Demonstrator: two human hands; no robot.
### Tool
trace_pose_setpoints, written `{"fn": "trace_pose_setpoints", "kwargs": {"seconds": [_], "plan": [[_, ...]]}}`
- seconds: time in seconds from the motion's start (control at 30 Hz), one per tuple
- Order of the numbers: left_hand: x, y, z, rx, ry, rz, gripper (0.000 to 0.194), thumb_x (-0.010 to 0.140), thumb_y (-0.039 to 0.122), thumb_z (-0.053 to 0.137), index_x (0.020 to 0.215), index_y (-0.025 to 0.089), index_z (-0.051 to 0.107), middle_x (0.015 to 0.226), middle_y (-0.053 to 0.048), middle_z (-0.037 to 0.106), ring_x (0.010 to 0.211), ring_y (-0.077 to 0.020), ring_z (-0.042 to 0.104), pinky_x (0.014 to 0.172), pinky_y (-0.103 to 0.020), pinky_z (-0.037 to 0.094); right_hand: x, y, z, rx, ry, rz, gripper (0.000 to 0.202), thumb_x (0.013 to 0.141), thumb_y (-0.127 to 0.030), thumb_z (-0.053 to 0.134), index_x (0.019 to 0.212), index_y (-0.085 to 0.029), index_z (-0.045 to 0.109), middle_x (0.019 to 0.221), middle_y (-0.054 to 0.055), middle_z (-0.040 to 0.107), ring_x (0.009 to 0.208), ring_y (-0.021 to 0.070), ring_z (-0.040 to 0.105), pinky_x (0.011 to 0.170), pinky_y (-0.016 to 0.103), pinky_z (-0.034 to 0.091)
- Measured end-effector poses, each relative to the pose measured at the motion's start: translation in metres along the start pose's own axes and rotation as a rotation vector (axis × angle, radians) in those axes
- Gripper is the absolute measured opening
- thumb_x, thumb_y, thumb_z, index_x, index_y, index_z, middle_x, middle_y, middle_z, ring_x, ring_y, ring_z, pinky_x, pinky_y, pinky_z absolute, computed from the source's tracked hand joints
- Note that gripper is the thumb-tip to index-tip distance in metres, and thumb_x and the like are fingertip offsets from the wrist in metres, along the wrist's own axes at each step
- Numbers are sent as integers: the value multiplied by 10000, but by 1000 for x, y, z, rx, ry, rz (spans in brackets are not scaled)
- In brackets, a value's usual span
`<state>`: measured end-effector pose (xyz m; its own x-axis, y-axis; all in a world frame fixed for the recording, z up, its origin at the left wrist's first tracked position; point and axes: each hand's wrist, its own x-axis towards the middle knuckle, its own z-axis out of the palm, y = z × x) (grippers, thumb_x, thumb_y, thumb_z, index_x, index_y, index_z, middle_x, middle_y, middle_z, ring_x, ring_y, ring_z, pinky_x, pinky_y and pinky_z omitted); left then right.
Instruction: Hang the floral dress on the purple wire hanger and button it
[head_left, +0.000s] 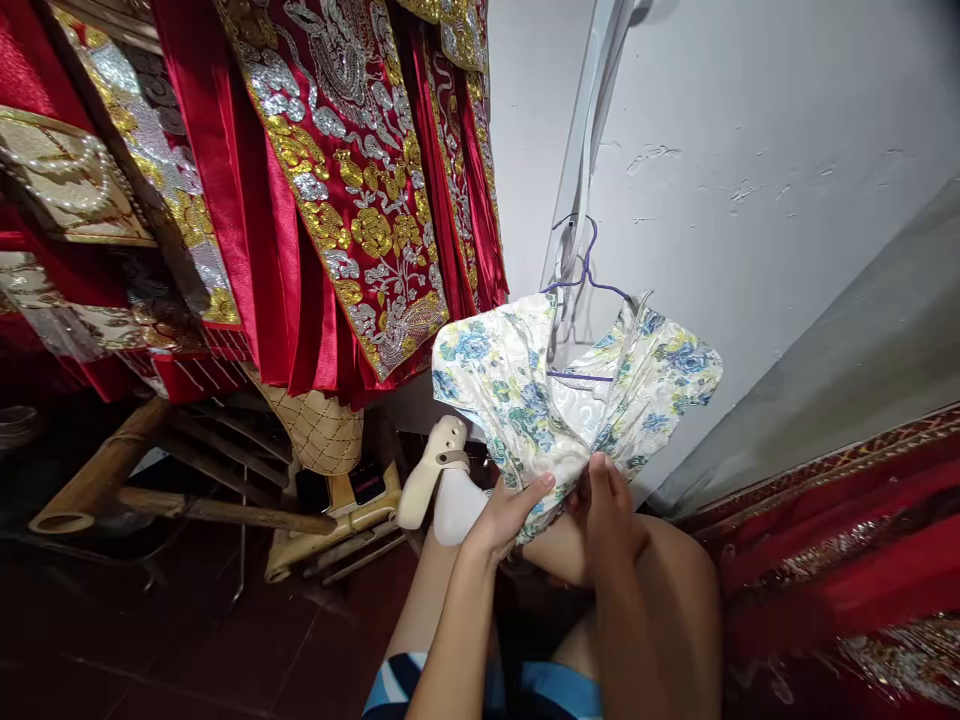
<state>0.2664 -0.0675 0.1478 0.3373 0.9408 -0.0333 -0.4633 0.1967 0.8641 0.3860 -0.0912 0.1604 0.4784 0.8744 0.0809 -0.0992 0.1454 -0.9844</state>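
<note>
A white garment with blue and yellow flowers hangs on a purple hanger against the wall. My left hand grips its lower left part, with the thumb lying on top of the cloth. At the bottom of the front opening, my right hand pinches the garment's edge. The fingers beneath the cloth are partly hidden.
Red skirts with gold and silver sequins hang at the upper left. Below them stands a bamboo chair. Red embroidered fabric lies at the right. A cream-coloured shoe-like object is beside my knee.
</note>
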Motion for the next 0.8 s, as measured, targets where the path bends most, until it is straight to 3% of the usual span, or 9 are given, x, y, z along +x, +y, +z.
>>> {"fn": "trace_pose_setpoints", "kwargs": {"seconds": [0.23, 0.33, 0.43, 0.53, 0.57, 0.63, 0.73, 0.8], "plan": [[-4, 12, -5, -8, 54, -29, 660, 671, 455, 870, 1244, 196, 672, 1096, -125, 762, 1088, -321, 698, 1013, -466, 522, 6, 1, 6, 39, -181, 48, 442, 845, -680, 575, 665, -289, 469, 439, -37, 460, 399, 175, 406, 438, 326, 323], [-2, 7, -8, 4, 124, 2, 646, 671, 469, 862, 1221, 189, 670, 1085, -135, 758, 1109, -325, 689, 1019, -469, 508, 2, -1, 7, 66, -212, 29, 443, 846, -650, 603, 645, -274, 485, 440, -38, 463, 403, 154, 380, 439, 306, 314], [1, -10, -9, 137, 369, 172, 662, 737, 472, 802, 1293, 180, 594, 1255, -158, 682, 1239, -328, 610, 1072, -442, 457, -1, -3, 5, 72, -173, -11, 450, 827, -598, 655, 597, -256, 476, 440, -45, 435, 421, 136, 371, 459, 288, 325], [-1, -27, -9, 413, 726, 463, 723, 799, 413, 749, 1423, 222, 436, 1481, -164, 468, 1409, -303, 431, 1168, -412, 335, -3, -2, 3, 17, -180, -4, 406, 810, -564, 681, 596, -248, 544, 428, -43, 445, 426, 135, 395, 477, 284, 340], [-2, -29, -8, 499, 778, 548, 700, 808, 388, 742, 1419, 236, 438, 1496, -160, 430, 1431, -296, 391, 1187, -403, 300, -4, -1, 3, 0, -204, 10, 393, 806, -563, 684, 604, -246, 570, 427, -39, 460, 421, 136, 403, 474, 285, 340], [-2, -30, -4, 626, 677, 636, 498, 836, 339, 714, 1301, 255, 560, 1394, -142, 514, 1372, -289, 446, 1162, -385, 321, -5, 2, 5, -26, -256, 38, 384, 798, -566, 688, 620, -239, 597, 425, -36, 477, 404, 134, 398, 458, 283, 319], [1, -23, 2, 669, 358, 592, 128, 916, 302, 601, 994, 254, 689, 999, -81, 679, 1009, -253, 631, 932, -362, 469, -5, 3, 9, -85, -302, 34, 387, 828, -539, 672, 629, -220, 581, 455, -31, 505, 419, 124, 397, 471, 276, 310], [5, -19, 5, 659, 285, 575, 158, 952, 285, 539, 937, 223, 683, 896, -56, 678, 896, -225, 634, 842, -341, 480, -2, -1, 9, -125, -338, 2, 393, 873, -511, 631, 631, -210, 563, 490, -27, 524, 455, 120, 421, 513, 274, 341]]}}
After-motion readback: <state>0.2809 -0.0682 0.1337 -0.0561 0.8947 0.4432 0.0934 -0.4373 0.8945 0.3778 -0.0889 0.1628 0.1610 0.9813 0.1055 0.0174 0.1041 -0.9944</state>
